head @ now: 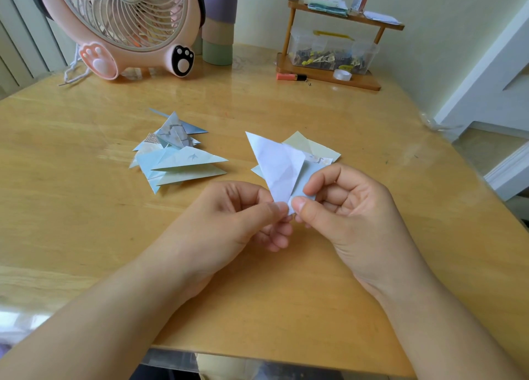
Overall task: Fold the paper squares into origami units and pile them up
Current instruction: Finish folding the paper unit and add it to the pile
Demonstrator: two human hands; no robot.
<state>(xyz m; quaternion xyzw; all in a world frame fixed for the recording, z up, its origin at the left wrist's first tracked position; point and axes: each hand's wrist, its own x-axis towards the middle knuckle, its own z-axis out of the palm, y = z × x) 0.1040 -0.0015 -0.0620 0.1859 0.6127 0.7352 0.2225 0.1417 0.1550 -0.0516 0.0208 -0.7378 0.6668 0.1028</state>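
A pale blue-white paper folded into a triangle [279, 167] is held up above the wooden table [86, 207]. My left hand [243, 216] pinches its lower tip from the left, and my right hand [343, 207] pinches the same tip from the right, thumb on top. A pile of folded triangular units [174, 153] in light blue and patterned paper lies to the left of centre. Behind the held paper lies a small stack of unfolded paper squares [312, 149], pale green and patterned, partly hidden by it.
A pink paw-footed fan [128, 27] stands at the back left, beside a purple and green bottle [219, 21]. A wooden shelf [329, 76] at the back right holds a clear box of clips, a tape roll and small bottles. An orange marker [290, 76] lies before it.
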